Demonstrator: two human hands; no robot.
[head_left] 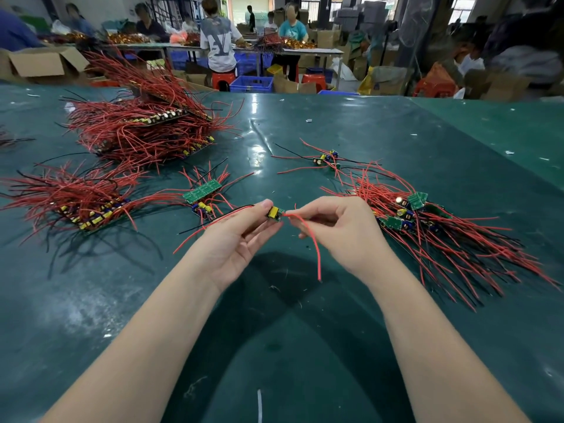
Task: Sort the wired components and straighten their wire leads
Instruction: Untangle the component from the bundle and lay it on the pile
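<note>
My left hand [241,236] pinches a small green circuit board [274,214] with a yellow part on it, held above the dark green table [305,331]. Red and black leads trail from the board to the left, across my left palm. My right hand [338,227] pinches a red wire lead [311,239] right beside the board; the lead curves down and hangs free. A loose pile of the same wired boards [406,215] lies just right of my right hand. A small group of boards [203,196] lies just left of my left hand.
Large stacks of wired boards sit at the far left [137,129] and near left [82,203]. A few single boards [326,158] lie at the table's middle back. Beyond the table edge, people work at benches among cardboard boxes, blue crates and red stools.
</note>
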